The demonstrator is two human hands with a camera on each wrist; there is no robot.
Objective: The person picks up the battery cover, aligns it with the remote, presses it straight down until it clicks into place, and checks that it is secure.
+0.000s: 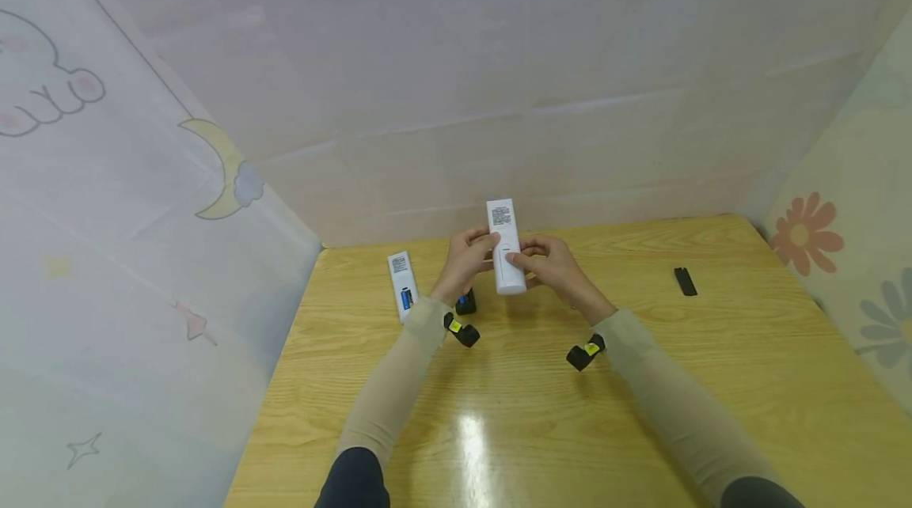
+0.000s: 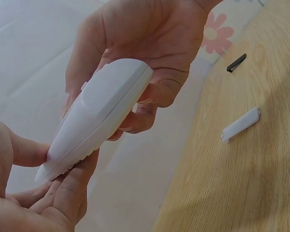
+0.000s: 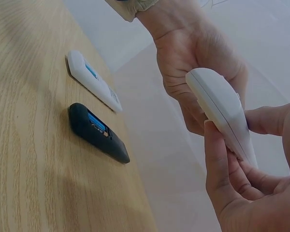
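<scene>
A white remote control (image 1: 507,255) is held up over the far side of the table, its back with the printed label facing the head camera. My left hand (image 1: 466,261) pinches its left side, thumb on the back face. From the other side my right hand (image 1: 559,269) grips it, with the thumb on the back near the lower half. In the left wrist view the remote (image 2: 104,104) shows edge-on between both hands. Fingers curl beneath it, against its button side.
A second white remote (image 3: 92,79) and a black remote (image 3: 97,133) lie on the table, blue batteries showing in their open compartments. To the right are a black battery cover (image 1: 685,281) and a white cover (image 2: 240,124). Fabric-covered walls border the wooden table (image 1: 513,413).
</scene>
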